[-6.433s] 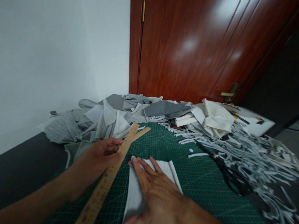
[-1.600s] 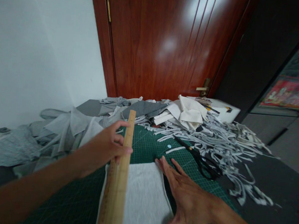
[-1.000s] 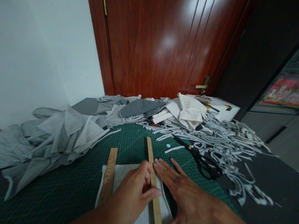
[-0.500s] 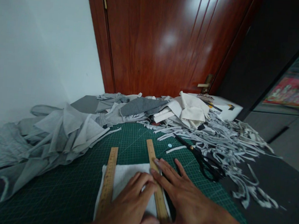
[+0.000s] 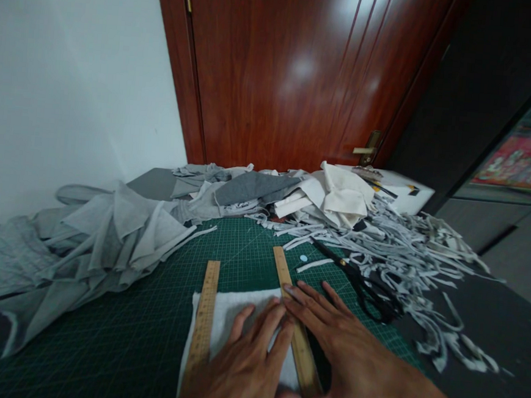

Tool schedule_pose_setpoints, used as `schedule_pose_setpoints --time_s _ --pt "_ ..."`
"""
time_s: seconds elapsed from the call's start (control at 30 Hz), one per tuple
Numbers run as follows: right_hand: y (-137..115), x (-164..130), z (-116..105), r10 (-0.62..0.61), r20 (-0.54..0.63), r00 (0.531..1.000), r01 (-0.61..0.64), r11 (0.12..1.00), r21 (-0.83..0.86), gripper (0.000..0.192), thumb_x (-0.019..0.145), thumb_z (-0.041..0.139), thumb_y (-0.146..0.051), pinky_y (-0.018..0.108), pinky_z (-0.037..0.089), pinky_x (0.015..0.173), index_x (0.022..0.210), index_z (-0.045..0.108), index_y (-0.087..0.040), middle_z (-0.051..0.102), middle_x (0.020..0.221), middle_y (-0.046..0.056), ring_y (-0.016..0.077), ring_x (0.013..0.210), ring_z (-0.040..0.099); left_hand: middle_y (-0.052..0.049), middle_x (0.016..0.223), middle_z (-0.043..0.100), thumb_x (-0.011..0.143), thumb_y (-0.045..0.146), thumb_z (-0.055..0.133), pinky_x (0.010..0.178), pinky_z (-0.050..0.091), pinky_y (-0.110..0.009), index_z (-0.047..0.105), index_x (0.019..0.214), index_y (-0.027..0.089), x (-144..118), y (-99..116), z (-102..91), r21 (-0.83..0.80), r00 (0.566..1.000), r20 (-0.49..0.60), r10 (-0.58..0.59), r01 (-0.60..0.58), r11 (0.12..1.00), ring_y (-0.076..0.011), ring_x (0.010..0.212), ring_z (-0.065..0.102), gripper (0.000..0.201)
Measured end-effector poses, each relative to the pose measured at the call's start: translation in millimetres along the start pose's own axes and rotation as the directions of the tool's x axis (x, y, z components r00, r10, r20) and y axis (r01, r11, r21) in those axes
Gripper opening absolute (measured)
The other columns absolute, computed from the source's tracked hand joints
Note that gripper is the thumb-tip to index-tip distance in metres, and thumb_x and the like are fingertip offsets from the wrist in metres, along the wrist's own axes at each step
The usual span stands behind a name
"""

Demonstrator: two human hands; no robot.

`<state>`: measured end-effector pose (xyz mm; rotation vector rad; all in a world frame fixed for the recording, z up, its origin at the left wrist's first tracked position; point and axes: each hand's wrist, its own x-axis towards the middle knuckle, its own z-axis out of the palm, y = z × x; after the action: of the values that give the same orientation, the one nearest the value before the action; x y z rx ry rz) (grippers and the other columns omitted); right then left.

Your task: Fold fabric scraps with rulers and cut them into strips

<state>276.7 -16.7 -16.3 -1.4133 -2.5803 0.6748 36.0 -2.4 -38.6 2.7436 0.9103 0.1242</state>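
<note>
Head view: left hand (image 5: 247, 369) flat, fingers spread, pressing white cloth (image 5: 233, 319) on green cutting mat (image 5: 112, 334). Right hand (image 5: 349, 359) flat, fingers apart, on right wooden ruler (image 5: 295, 324). Second ruler (image 5: 204, 317) along cloth's left edge. Scissors (image 5: 364, 286) nearby, right.

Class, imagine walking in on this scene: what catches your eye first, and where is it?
Two hands, left hand and right hand, press flat on a white cloth between two wooden rulers on a green cutting mat. Beyond lie black scissors and heaps of grey strips.
</note>
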Motion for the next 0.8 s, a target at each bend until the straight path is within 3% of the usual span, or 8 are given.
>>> schedule_pose_setpoints --time_s 0.2,0.5,0.67,0.8 --pt "-3 -1 -10 0.051 0.051 0.997 -0.050 0.999 -0.013 0.133 0.067 0.085 -0.066 0.069 0.000 0.129 0.170 0.018 -0.015 0.015 0.177 0.014 0.0448 0.162 0.012 -0.022 0.174 0.022 0.088 0.031 0.067 0.130 0.021 -0.063 0.026 0.166 0.011 2 -3 12.7 -0.004 0.997 -0.066 0.050 -0.051 0.999 -0.0388 0.161 0.019 0.090" --pt "8 -6 -15 0.034 0.062 0.998 -0.035 0.999 0.005 0.133 0.066 0.088 -0.069 0.072 -0.003 0.127 0.170 0.023 -0.017 0.014 0.177 0.016 0.0469 0.161 0.010 -0.019 0.174 0.012 0.090 0.035 0.065 0.129 0.017 -0.066 0.022 0.168 0.011 6 0 4.0 -0.008 0.999 0.024 0.033 -0.032 0.999 -0.0376 0.163 0.012 0.092" --pt "17 0 -13 -0.015 0.044 0.999 0.014 1.000 0.022 0.151 0.059 0.091 -0.072 0.070 -0.004 0.127 0.171 0.008 -0.014 0.005 0.178 0.017 0.0462 0.162 -0.001 -0.016 0.175 0.009 0.090 0.034 0.066 0.130 0.013 -0.065 0.023 0.168 0.013 7 2 1.4 -0.003 0.999 0.048 0.020 -0.020 1.000 -0.0364 0.163 0.009 0.091" --pt "23 6 -13 -0.063 0.093 0.994 0.059 0.997 0.043 0.157 0.054 0.093 -0.075 0.072 -0.011 0.125 0.171 0.005 -0.019 0.009 0.178 0.016 0.0468 0.162 -0.001 -0.017 0.174 0.010 0.089 0.035 0.067 0.131 0.012 -0.063 0.025 0.167 0.011 6 2 0.0 -0.003 0.998 0.062 0.011 -0.011 1.000 -0.0355 0.163 0.010 0.092"
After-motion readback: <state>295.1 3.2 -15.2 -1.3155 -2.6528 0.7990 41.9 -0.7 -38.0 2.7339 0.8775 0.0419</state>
